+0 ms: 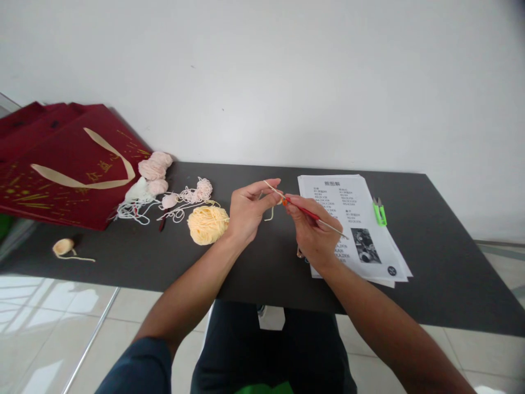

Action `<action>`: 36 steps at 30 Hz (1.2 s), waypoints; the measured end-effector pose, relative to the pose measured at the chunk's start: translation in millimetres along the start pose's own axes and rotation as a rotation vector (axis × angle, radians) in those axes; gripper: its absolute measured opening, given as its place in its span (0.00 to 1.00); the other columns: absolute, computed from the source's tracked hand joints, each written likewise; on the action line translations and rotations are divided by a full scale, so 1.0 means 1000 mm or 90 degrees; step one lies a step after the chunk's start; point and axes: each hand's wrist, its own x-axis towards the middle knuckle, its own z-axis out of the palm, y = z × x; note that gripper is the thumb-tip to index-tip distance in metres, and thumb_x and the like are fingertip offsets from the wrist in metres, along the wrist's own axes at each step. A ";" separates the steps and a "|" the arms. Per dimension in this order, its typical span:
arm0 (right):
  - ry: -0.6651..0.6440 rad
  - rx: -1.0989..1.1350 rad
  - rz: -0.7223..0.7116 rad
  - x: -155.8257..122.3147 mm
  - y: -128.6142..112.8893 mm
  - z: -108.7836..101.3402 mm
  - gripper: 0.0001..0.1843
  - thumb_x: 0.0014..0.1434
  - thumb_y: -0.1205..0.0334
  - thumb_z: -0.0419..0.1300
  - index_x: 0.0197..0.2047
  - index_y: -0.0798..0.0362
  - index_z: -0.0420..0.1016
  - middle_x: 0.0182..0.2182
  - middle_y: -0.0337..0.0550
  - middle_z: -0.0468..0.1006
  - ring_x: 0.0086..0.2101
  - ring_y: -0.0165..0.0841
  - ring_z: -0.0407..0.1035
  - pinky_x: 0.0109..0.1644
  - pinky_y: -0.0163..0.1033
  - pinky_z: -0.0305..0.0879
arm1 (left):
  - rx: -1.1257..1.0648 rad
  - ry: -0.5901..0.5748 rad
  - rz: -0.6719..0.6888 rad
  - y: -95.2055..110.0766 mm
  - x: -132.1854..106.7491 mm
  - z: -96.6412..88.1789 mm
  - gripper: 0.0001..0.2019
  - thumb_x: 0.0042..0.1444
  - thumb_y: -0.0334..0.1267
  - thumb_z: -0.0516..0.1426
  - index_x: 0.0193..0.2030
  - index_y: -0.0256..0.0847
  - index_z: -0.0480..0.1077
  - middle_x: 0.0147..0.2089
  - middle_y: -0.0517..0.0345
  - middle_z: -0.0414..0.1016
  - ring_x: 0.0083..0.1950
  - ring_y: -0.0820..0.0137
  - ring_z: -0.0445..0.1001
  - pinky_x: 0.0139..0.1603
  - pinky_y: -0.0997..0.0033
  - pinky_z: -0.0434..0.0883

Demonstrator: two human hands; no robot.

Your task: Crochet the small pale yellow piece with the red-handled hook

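In my right hand (314,230) is a crochet hook (308,213) with a red grip, its tip pointing up and left toward my other hand. My left hand (252,210) is closed, with pale yellow yarn (268,186) running over the raised forefinger to the hook. A small bit of yellow crochet sits between the fingertips of both hands, mostly hidden. A loose yarn tail hangs below it. Just left of my left wrist lies a ball of yellow yarn (208,225).
Printed sheets (361,210) lie under and beyond my right hand, with green thread snips (379,212) on their right edge. Pink yarn balls (155,166) and tangled yarn (200,191) lie leftward, by dark red gift bags (74,164). A small crocheted cup (63,246) rests far left.
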 end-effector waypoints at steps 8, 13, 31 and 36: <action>0.084 0.115 0.198 0.013 -0.001 0.001 0.07 0.62 0.57 0.70 0.42 0.49 0.84 0.37 0.40 0.88 0.31 0.30 0.79 0.39 0.38 0.79 | -0.014 0.026 -0.023 -0.001 0.002 0.021 0.17 0.44 0.36 0.73 0.43 0.40 0.84 0.34 0.57 0.84 0.34 0.72 0.78 0.46 0.67 0.73; 0.112 0.244 0.234 0.017 0.011 0.000 0.08 0.60 0.57 0.72 0.41 0.48 0.82 0.34 0.38 0.86 0.32 0.30 0.79 0.38 0.38 0.76 | -0.021 0.070 -0.024 -0.004 0.001 0.034 0.20 0.42 0.35 0.73 0.45 0.38 0.83 0.33 0.57 0.84 0.34 0.72 0.78 0.46 0.66 0.72; 0.097 0.125 0.196 0.018 0.013 -0.008 0.05 0.62 0.58 0.70 0.41 0.49 0.83 0.37 0.40 0.87 0.33 0.31 0.79 0.40 0.39 0.78 | -0.082 0.048 -0.056 -0.025 0.010 0.029 0.22 0.44 0.33 0.74 0.48 0.36 0.82 0.33 0.57 0.84 0.35 0.73 0.79 0.51 0.66 0.71; 0.079 0.041 0.148 0.013 0.006 -0.005 0.07 0.63 0.58 0.69 0.44 0.47 0.85 0.38 0.42 0.88 0.35 0.33 0.81 0.43 0.41 0.81 | -0.110 0.048 -0.048 -0.025 0.008 0.025 0.22 0.45 0.33 0.73 0.48 0.37 0.81 0.33 0.59 0.83 0.36 0.73 0.79 0.52 0.67 0.71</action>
